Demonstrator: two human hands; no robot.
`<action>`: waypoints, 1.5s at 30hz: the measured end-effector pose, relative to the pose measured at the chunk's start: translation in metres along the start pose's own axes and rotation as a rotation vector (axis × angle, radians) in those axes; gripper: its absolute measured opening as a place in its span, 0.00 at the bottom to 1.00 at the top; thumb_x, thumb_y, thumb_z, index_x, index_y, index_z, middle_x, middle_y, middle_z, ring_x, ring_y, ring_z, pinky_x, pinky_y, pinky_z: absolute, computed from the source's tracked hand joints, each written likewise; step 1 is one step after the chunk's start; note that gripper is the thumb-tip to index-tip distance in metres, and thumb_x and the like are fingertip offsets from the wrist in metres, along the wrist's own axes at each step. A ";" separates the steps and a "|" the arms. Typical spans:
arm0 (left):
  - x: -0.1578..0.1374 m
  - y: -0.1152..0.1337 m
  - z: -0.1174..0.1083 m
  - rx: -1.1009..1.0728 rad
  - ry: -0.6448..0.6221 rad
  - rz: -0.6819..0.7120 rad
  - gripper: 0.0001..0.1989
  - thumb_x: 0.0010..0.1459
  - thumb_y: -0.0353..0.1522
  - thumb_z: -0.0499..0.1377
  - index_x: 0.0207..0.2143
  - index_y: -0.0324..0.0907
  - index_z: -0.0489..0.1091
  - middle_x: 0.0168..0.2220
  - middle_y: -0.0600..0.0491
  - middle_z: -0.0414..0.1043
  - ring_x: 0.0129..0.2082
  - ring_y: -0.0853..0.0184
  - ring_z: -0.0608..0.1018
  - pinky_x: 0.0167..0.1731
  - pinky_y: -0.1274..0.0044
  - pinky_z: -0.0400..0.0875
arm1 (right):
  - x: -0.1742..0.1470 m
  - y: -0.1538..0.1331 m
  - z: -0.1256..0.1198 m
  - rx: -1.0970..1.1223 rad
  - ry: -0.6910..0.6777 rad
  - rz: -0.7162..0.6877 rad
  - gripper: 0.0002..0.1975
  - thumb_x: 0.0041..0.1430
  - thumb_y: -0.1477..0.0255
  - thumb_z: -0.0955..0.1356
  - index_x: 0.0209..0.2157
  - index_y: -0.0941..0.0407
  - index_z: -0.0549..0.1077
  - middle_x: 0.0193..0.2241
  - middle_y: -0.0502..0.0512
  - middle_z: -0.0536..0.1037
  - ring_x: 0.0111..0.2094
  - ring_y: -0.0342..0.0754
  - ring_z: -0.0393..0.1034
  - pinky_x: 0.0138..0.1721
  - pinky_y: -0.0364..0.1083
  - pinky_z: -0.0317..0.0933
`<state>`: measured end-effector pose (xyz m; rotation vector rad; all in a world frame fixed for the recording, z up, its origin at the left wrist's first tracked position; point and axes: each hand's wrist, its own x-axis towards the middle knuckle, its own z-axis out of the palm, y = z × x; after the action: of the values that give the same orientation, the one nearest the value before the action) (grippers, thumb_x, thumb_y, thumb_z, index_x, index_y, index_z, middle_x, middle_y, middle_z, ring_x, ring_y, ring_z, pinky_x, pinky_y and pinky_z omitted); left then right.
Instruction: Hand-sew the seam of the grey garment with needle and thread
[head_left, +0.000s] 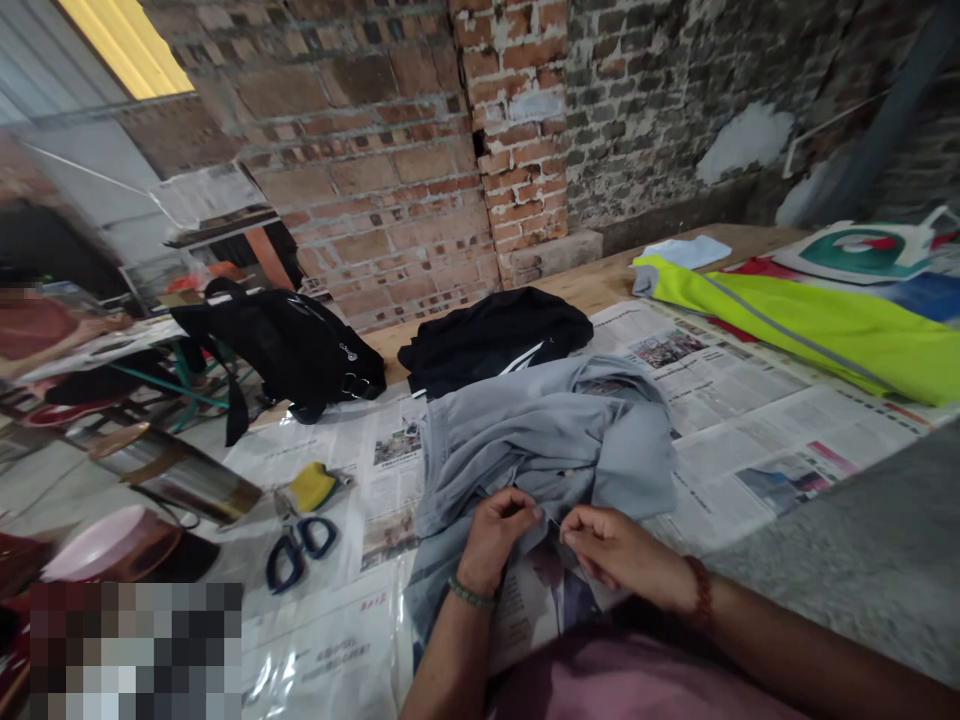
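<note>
A grey shirt [540, 430], with small buttons showing, lies bunched up on newspaper. My left hand [499, 535] is closed at its near edge, pinching a fold of the cloth between thumb and fingers. Just to the right, my right hand [622, 550] pinches a thin, pale needle [554, 522] that spans the small gap between my fingertips. Any thread on it is too fine to make out. Left of the shirt, scissors [300, 545] with dark blue handles lie by a small yellow object [312, 486].
Behind the shirt are a black garment [495, 335] and a black bag [300, 345]. A steel flask [176, 470] lies at left beside a pink-lidded container [112, 545]. On the right are a neon-yellow garment [810, 325] and an iron [862, 250]. Another person [45, 330] sits far left.
</note>
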<state>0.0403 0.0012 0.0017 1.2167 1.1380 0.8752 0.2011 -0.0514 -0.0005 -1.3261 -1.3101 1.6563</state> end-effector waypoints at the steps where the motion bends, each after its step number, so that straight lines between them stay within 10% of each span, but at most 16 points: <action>1: 0.000 0.000 0.000 0.001 -0.002 0.003 0.09 0.36 0.33 0.66 0.19 0.38 0.70 0.18 0.59 0.64 0.20 0.74 0.63 0.23 0.81 0.56 | 0.001 0.001 0.001 0.006 0.011 -0.002 0.09 0.54 0.66 0.60 0.28 0.58 0.63 0.12 0.41 0.62 0.09 0.34 0.49 0.11 0.35 0.44; 14: -0.002 0.000 0.000 0.070 -0.018 0.080 0.07 0.38 0.32 0.65 0.20 0.38 0.71 0.18 0.58 0.65 0.20 0.74 0.64 0.23 0.82 0.59 | 0.008 0.003 0.003 0.008 0.048 0.004 0.07 0.54 0.70 0.60 0.25 0.58 0.64 0.10 0.41 0.61 0.09 0.34 0.48 0.11 0.36 0.41; 25: -0.005 -0.002 0.003 0.392 -0.050 0.410 0.03 0.45 0.29 0.61 0.21 0.39 0.73 0.21 0.54 0.68 0.24 0.70 0.70 0.26 0.79 0.64 | 0.022 0.012 0.012 -0.048 0.209 -0.154 0.10 0.53 0.70 0.59 0.20 0.56 0.60 0.12 0.43 0.58 0.14 0.37 0.50 0.17 0.38 0.46; 45: -0.006 -0.012 0.006 0.664 -0.031 0.703 0.11 0.54 0.25 0.52 0.34 0.42 0.74 0.28 0.50 0.71 0.29 0.68 0.73 0.29 0.78 0.68 | 0.020 0.010 0.015 -0.087 0.299 -0.243 0.04 0.56 0.69 0.58 0.34 0.54 0.56 0.16 0.43 0.65 0.15 0.41 0.61 0.18 0.40 0.54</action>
<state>0.0442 -0.0086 -0.0092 2.2536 1.0075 1.0099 0.1819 -0.0409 -0.0166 -1.3446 -1.3138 1.1986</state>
